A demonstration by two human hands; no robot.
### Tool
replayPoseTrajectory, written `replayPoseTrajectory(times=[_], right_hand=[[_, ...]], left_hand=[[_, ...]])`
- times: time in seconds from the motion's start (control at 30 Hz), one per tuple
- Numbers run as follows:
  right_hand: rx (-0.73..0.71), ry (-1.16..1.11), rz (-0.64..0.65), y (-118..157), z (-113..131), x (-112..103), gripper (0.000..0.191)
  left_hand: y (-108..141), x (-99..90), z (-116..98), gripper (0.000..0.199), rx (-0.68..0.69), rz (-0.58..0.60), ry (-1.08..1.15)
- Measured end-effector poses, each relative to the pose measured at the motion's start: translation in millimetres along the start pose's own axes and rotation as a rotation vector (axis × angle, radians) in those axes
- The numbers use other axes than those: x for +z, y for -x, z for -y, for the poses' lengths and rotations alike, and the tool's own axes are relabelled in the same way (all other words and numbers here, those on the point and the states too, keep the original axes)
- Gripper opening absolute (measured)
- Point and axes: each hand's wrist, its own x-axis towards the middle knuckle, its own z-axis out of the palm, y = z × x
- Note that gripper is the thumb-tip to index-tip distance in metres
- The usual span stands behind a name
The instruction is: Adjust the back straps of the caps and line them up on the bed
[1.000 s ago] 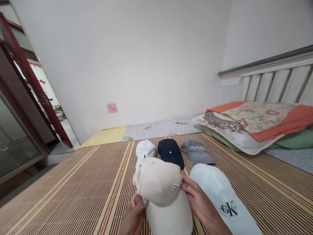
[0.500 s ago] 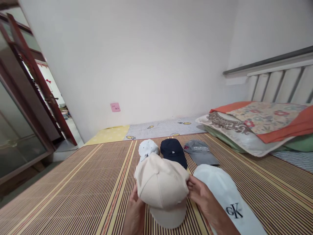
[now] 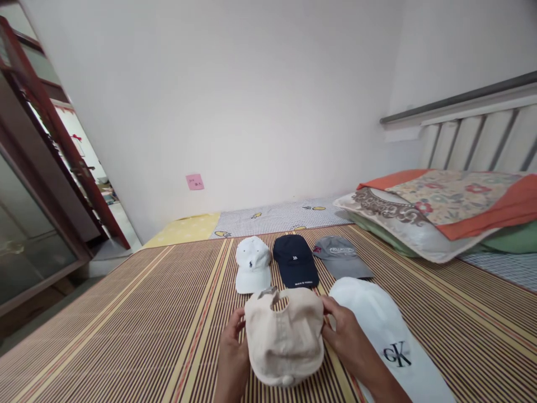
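Between my two hands is a beige baseball cap, its back opening and strap turned up toward the far side and its top button low, near me. My left hand grips its left edge, fingers curled at the rim. On the opposite edge, my right hand pinches the cap between thumb and fingers. Just beyond lie a white cap with a small dark emblem, a navy cap and a grey cap, side by side. A larger white cap with black "CK"-like letters lies right, partly behind my right forearm.
A striped bamboo mat covers the bed. Stacked pillows with an orange-edged floral cover sit at the right, below a white radiator. A pink note is on the wall; a door stands at the left.
The beige cap has been turned over, from crown up with brim toward me to back opening upward. It now sits lower, uncovering the white and navy caps. Both hands keep hold.
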Motion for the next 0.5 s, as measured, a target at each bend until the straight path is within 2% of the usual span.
replayPoseTrajectory(times=[0.13,0.3,0.5], right_hand=[[-0.003,0.09,-0.033,1.2,-12.6,3.5,0.006],[0.002,0.134,0.013,1.0,-29.6,8.0,0.013],[-0.015,0.317,0.109,3.1,-36.1,14.0,0.018]], left_hand=[[-1.2,-0.3,1.2,0.034,0.106,-0.002,-0.191],[-4.5,-5.9,6.0,0.017,0.136,0.103,-0.325],[-8.9,-12.9,8.8,0.023,0.201,0.155,-0.532]])
